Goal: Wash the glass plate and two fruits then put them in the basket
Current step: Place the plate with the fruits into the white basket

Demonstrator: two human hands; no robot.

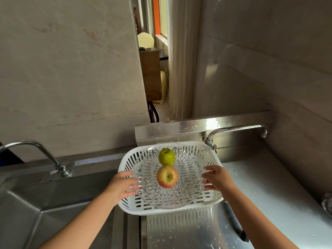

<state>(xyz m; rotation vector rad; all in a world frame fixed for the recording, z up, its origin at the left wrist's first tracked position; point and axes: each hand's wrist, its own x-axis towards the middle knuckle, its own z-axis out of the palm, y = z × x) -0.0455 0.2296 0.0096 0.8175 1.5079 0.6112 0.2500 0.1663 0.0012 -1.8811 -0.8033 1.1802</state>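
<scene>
A clear cut-glass plate is held level over the white slotted basket. On the plate sit two fruits: a green apple towards the far side and a red-yellow apple nearer me, touching each other. My left hand grips the plate's left rim, fingers curled over the edge. My right hand grips the right rim the same way. Whether the plate rests on the basket or hovers just above it I cannot tell.
The basket stands on a wet steel drainboard. A steel sink with a tap lies to the left. A second tap reaches over behind the basket. Walls close in behind and on the right.
</scene>
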